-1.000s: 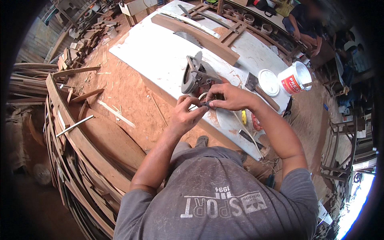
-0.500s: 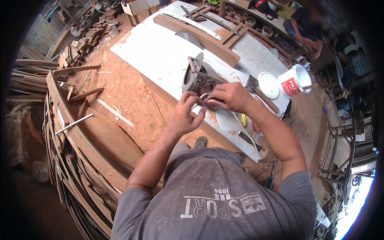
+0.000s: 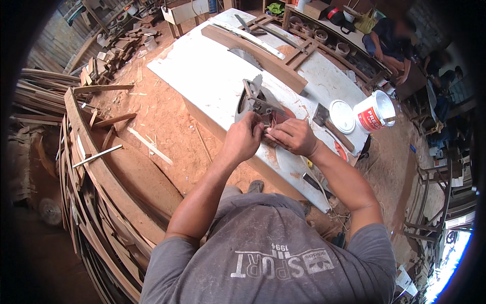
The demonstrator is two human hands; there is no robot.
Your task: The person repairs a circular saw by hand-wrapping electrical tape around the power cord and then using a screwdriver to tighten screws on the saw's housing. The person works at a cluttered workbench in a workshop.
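A circular saw [image 3: 260, 104] lies on the white tabletop [image 3: 197, 71], its toothed blade sticking up. My left hand [image 3: 244, 136] is at the near end of the saw, fingers closed in a pinch. My right hand [image 3: 292, 136] meets it there, thumb and fingers pressed together. The fingertips almost touch, and what lies between them is too small to make out. A pale cord [image 3: 318, 183] runs along the table's near right part. To the right of the saw lies a hammer-like tool with a wooden handle [image 3: 339, 133].
A white bucket [image 3: 374, 111] stands beside a round white lid [image 3: 342, 116]. Behind the saw lie a loose saw blade [image 3: 245, 57], a long wooden beam [image 3: 258, 58] and a wooden frame [image 3: 301, 50]. Curved timber strips [image 3: 109, 172] are stacked at left. Another person [image 3: 390, 45] sits at far right.
Both hands have drawn closer together at the saw's near end. My left hand has turned, its fingers now curled more tightly. The whole view has shifted slightly.
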